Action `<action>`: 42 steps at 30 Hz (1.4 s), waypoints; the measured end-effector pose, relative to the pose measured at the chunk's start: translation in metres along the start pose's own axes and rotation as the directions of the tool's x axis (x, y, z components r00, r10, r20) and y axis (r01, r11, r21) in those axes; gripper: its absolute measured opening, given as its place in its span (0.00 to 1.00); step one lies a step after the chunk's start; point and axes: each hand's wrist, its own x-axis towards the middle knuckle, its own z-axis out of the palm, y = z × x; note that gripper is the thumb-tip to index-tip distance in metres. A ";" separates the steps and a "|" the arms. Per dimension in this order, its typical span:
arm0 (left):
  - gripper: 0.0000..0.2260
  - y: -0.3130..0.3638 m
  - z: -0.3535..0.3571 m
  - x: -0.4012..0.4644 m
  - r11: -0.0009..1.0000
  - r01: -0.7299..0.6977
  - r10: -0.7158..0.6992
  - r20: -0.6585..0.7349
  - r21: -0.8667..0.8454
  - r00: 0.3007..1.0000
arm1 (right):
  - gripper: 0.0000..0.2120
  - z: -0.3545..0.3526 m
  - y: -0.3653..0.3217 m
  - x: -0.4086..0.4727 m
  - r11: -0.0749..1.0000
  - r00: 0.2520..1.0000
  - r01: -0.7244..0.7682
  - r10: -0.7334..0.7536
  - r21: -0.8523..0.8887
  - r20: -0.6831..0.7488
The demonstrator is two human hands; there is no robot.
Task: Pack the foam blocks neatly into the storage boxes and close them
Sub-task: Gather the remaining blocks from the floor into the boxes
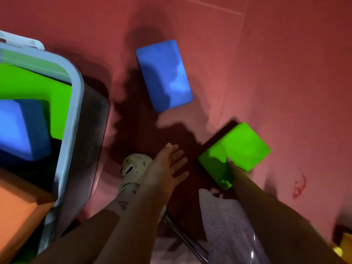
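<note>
No brand, label or legible writing can be made out on any block or on the box; only a small dark mark is seen on the left forearm, too small to be read. A green foam block [236, 151] is gripped at its near edge by the right hand [237, 171], with the thumb laid on its top face; whether it is lifted off the red floor [276, 73] cannot be told. The left hand [167, 168] is held just left of that block, fingers straight and spread, nothing in it. A blue foam block [163, 75] lies flat on the floor farther off, apart from both hands. At the left, a pale-rimmed storage box [76, 103] stands uncovered, with green, blue and orange blocks inside.
</note>
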 end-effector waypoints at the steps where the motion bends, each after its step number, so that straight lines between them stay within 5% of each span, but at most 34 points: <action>1: 0.13 0.000 0.000 -0.001 1.000 0.001 -0.001 -0.005 0.003 1.000 | 0.39 0.009 -0.001 -0.007 1.000 0.998 -0.007 0.009 0.024 -0.068; 3: 0.14 0.001 -0.001 -0.004 1.000 0.000 0.000 -0.008 0.009 1.000 | 0.50 0.018 -0.009 -0.026 1.000 0.987 -0.019 0.022 0.024 -0.160; 11: 0.09 0.009 -0.008 -0.010 0.998 -0.055 0.055 -0.017 0.028 0.998 | 0.28 0.051 -0.041 -0.081 0.934 0.926 0.353 -0.339 -0.061 0.169; 17: 0.19 0.039 -0.034 -0.013 0.869 -0.344 0.433 -0.207 0.356 0.877 | 0.23 0.058 -0.052 -0.121 0.962 0.826 0.159 -0.253 0.222 0.504; 23: 0.30 0.052 -0.055 -0.001 0.891 -0.313 0.375 -0.146 0.328 0.915 | 0.35 0.071 -0.068 -0.143 0.984 0.525 -0.048 -0.122 0.173 0.842; 25: 0.39 0.054 -0.059 0.001 0.917 -0.317 0.354 -0.128 0.242 0.926 | 0.47 0.088 -0.075 -0.145 0.988 0.488 -0.020 -0.124 0.153 0.864; 28: 0.45 0.062 -0.062 0.003 0.889 -0.373 0.409 -0.093 0.267 0.908 | 0.51 0.112 -0.084 -0.149 0.994 0.431 -0.045 -0.073 0.102 0.900; 31: 0.39 0.067 -0.062 0.004 0.802 -0.484 0.553 -0.126 0.350 0.824 | 0.38 0.144 -0.090 -0.149 0.996 0.452 -0.069 -0.011 0.048 0.892; 33: 0.34 0.068 -0.063 0.005 0.738 -0.523 0.635 -0.177 0.425 0.752 | 0.25 0.171 -0.098 -0.129 0.993 0.539 -0.018 -0.090 0.118 0.837; 36: 0.32 0.068 -0.062 0.004 0.688 -0.497 0.675 -0.215 0.529 0.705 | 0.38 0.209 -0.107 -0.097 0.975 0.780 0.176 -0.221 0.134 0.586; 40: 0.32 0.064 -0.063 0.007 0.659 -0.506 0.703 -0.219 0.556 0.676 | 0.38 0.242 -0.115 -0.080 0.966 0.815 0.176 -0.251 0.191 0.521; 42: 0.35 0.064 -0.065 0.011 0.628 -0.508 0.727 -0.212 0.589 0.653 | 0.30 0.250 -0.121 -0.085 0.955 0.833 0.193 -0.280 0.224 0.477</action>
